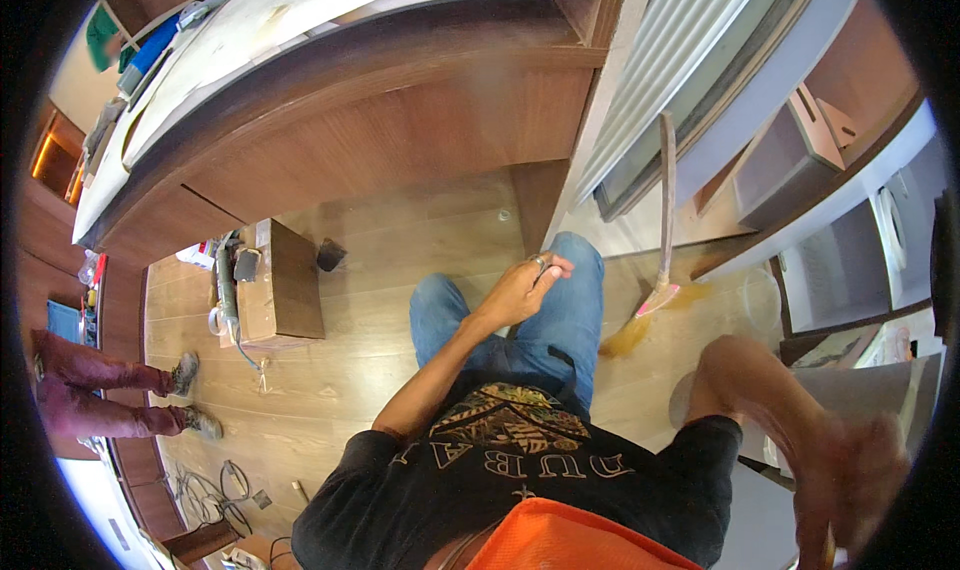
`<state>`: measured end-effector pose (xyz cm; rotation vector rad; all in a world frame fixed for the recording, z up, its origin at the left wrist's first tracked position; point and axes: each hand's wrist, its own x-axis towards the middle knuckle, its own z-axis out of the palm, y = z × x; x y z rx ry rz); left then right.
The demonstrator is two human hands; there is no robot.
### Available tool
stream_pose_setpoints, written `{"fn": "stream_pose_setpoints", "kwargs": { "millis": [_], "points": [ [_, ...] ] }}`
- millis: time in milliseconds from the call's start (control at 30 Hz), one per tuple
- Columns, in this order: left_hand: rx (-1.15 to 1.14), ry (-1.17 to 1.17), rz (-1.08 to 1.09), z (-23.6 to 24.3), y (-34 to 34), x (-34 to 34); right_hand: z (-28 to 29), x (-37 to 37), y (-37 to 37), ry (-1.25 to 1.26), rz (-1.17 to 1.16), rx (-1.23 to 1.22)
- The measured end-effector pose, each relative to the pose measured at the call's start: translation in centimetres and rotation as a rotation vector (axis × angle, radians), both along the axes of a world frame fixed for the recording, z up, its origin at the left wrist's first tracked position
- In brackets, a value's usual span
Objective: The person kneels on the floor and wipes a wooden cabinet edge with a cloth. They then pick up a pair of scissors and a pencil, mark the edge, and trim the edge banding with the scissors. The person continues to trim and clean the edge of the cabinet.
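Note:
My left hand point(535, 285) is in front of my knees, its fingers closed round a small dark metal item whose kind I cannot make out. My right hand point(850, 470) is raised at the lower right, blurred, with curled fingers; a thin tan piece shows below it, too unclear to name. Between my right knee and the cabinetry on the right, a straw broom point(650, 310) leans with its long pale handle upright. My jeans point(565, 350) and black T-shirt fill the lower middle.
A wooden counter point(420, 120) spans the front. A cardboard box point(285, 290) with a sealant gun point(225, 290) stands on the floor point(380, 250). Another person's legs point(110, 380) are at the left, near coiled cables point(230, 485). Open cabinets point(840, 250) line the right.

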<state>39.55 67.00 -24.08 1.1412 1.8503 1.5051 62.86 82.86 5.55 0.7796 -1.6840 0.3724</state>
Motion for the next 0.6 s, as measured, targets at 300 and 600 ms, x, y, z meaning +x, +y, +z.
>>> {"fn": "stream_pose_setpoints", "kwargs": {
  "millis": [300,600],
  "points": [
    [-0.074,0.014,-0.024,-1.7,-0.3,0.0,-9.8,-18.7,3.0,-0.158,0.055,-0.641],
    [-0.101,-0.087,-0.016,-5.3,-1.0,0.7,-11.3,-26.3,3.8,-0.089,0.19,-0.692]
  ]
}}
